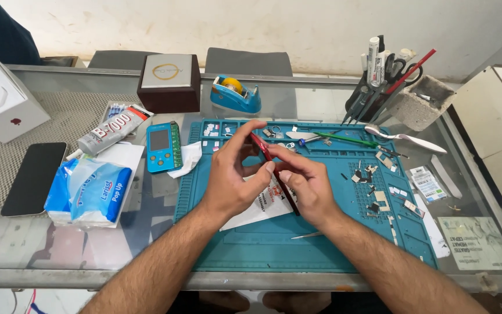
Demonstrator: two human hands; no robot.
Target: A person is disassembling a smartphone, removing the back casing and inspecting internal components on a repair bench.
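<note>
Both hands are meeting over the blue mat (274,244) on the worktop: the left hand (230,177) and right hand (308,185) are pinching, with closed fingers, a thin red phone (273,170) held edge-on. A tape dispenser (235,94) is sitting at twelve o'clock.

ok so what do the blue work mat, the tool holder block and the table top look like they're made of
Blue work mat: looks like soft matte silicone or rubber, with moulded trays and a dotted grid.
Tool holder block: rough grey, pitted and chipped, probably concrete or stone.
Table top: glass, glossy and see-through with reflections, edged by a dull metal-looking frame.
</note>
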